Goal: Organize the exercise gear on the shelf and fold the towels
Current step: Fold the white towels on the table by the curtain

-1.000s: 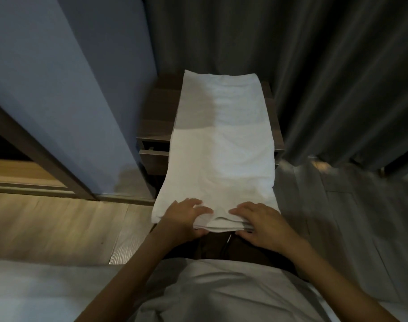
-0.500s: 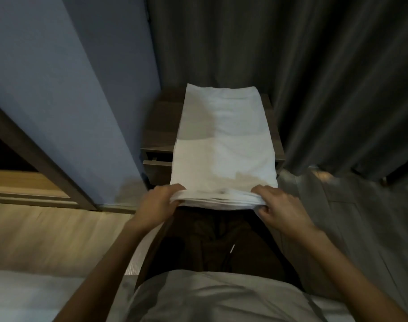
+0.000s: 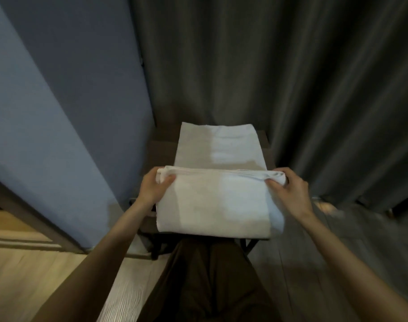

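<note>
A white towel (image 3: 217,201) lies lengthwise on a small dark wooden table (image 3: 159,156). Its near part is doubled over onto the far part, and the folded edge runs across the middle of the table. My left hand (image 3: 155,185) pinches the left end of that edge. My right hand (image 3: 285,187) pinches the right end. The far stretch of towel still lies flat toward the curtain. The near fold hangs slightly over the table's front edge.
A dark grey curtain (image 3: 291,77) hangs right behind and to the right of the table. A blue-grey wall (image 3: 59,112) stands close on the left. Wooden floor (image 3: 35,275) shows at lower left. My dark trousers (image 3: 210,287) are below the table.
Both hands took hold of the towel's near end, lifted it and carried it away from me, folding it over the far part. The view tilted upward.
</note>
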`<act>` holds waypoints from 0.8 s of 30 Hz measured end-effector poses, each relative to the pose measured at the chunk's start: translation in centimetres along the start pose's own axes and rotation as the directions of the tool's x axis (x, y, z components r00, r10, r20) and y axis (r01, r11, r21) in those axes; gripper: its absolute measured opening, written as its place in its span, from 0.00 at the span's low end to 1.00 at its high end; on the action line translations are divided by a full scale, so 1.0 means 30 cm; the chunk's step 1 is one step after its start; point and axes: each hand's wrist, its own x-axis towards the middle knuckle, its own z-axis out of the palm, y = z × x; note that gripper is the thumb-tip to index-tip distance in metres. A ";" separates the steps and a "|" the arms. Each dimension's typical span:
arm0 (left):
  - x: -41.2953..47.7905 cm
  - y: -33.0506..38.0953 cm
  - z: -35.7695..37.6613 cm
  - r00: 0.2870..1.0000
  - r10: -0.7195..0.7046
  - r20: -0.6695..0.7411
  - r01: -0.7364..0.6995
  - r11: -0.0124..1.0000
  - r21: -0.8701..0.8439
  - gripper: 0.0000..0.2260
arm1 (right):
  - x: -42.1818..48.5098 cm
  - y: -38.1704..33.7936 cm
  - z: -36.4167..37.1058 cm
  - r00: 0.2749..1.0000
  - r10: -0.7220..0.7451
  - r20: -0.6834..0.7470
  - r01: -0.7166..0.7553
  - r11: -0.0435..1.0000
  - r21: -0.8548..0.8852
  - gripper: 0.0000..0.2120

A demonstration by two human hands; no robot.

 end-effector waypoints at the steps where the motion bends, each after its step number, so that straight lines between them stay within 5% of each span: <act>1: 0.035 0.009 0.018 1.000 -0.027 0.001 0.027 0.999 -0.044 0.15 | 0.042 0.012 0.014 0.999 0.039 -0.007 -0.039 0.999 0.020 0.11; 4: 0.130 0.015 0.078 0.996 -0.084 -0.022 0.079 0.984 -0.159 0.07 | 0.161 0.052 0.073 0.988 0.147 -0.037 -0.145 0.988 0.052 0.14; 6: 0.184 0.004 0.112 0.988 -0.146 -0.054 0.133 0.972 -0.194 0.11 | 0.228 0.083 0.117 0.975 0.214 -0.057 -0.211 0.976 0.053 0.16; 13: 0.285 -0.127 0.234 0.967 -0.248 -0.052 0.252 0.963 0.097 0.20 | 0.298 0.249 0.246 0.962 0.272 0.005 -0.259 0.924 -0.280 0.18; 17: 0.290 -0.154 0.258 0.976 -0.146 -0.161 0.178 0.962 0.207 0.22 | 0.295 0.277 0.285 0.983 0.184 -0.011 -0.175 0.910 -0.376 0.13; 20: 0.292 -0.119 0.253 0.970 0.010 -0.244 0.111 0.872 0.477 0.26 | 0.300 0.246 0.282 0.997 0.080 0.009 -0.062 0.836 -0.546 0.24; 22: 0.273 -0.090 0.243 0.972 0.116 -0.204 0.029 0.803 0.595 0.24 | 0.297 0.197 0.272 0.994 -0.044 0.097 0.101 0.683 -0.724 0.32; 24: 0.244 -0.069 0.239 0.968 0.243 -0.060 -0.151 0.760 0.633 0.19 | 0.275 0.142 0.271 0.959 -0.168 0.227 0.281 0.639 -0.716 0.28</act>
